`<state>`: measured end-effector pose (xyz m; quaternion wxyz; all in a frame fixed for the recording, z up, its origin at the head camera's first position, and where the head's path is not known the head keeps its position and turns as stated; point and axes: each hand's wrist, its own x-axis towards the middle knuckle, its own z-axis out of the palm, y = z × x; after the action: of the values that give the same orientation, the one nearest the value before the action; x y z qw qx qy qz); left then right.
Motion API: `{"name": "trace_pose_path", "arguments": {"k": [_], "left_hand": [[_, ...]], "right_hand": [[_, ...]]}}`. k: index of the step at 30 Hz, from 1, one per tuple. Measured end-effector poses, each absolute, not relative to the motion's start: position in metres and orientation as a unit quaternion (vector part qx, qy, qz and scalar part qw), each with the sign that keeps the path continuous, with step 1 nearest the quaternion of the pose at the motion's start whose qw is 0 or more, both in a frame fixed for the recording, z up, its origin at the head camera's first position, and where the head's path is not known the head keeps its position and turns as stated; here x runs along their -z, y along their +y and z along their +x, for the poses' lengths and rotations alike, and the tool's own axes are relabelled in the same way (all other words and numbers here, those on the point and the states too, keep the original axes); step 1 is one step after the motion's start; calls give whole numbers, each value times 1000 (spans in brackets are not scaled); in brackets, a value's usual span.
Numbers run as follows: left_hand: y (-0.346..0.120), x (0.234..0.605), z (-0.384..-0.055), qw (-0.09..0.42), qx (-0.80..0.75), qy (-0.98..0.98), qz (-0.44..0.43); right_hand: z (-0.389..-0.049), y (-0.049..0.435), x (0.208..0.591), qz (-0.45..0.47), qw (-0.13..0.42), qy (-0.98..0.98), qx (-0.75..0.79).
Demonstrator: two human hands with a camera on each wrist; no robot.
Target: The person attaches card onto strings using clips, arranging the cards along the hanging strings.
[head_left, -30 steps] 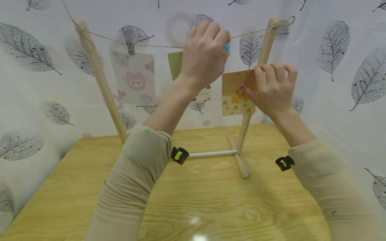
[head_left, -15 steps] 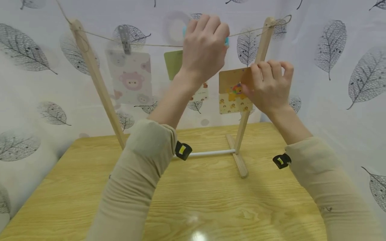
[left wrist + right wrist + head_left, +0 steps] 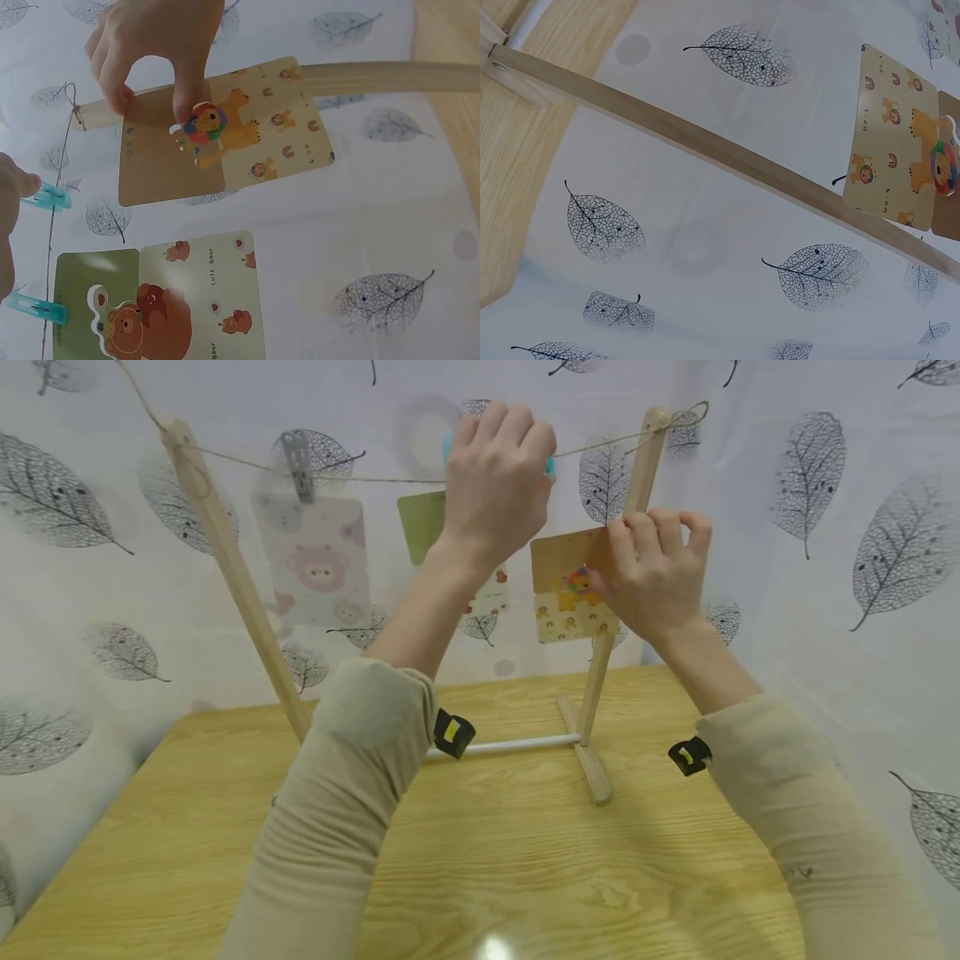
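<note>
My left hand (image 3: 495,481) is raised at the string, its fingers on a turquoise clothespin (image 3: 52,196) that sits on the string. Another turquoise clothespin (image 3: 37,306) clips the green bear card (image 3: 97,281) to the string, just beside that hand. Lower and to the right, my right hand (image 3: 656,572) pinches the brown and cream lion card (image 3: 570,610) by its upper right part. In the left wrist view, the thumb lies on the card's face and the fingers go behind it. Only the card, no hand, shows in the right wrist view.
A wooden post (image 3: 232,577) on the left and another wooden post (image 3: 645,468) on the right carry the string (image 3: 375,479). A grey clip (image 3: 300,464) holds a pale pink card (image 3: 315,560) at left. A white rod (image 3: 525,745) runs low above the wooden table (image 3: 480,852).
The whole head view shifts slightly, so posts, cards and hands sit a little further left. Both hands keep about the same hold and place relative to the string.
</note>
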<state>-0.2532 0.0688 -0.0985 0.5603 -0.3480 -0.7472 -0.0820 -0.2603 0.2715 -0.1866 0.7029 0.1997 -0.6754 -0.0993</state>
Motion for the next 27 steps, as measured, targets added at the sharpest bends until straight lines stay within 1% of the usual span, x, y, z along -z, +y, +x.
{"name": "trace_pose_path", "arguments": {"k": [10,17,27], "left_hand": [[70,94,-253,519,82,-781,-337],[72,92,-253,509,89,-786,-338],[74,86,-248,466,82,-817,-330]], "right_hand": [[-265,261,173,188,711,-667,121],[-268,256,167,191,708,-666,137],[-274,247,156,177,714,-663,138]]}}
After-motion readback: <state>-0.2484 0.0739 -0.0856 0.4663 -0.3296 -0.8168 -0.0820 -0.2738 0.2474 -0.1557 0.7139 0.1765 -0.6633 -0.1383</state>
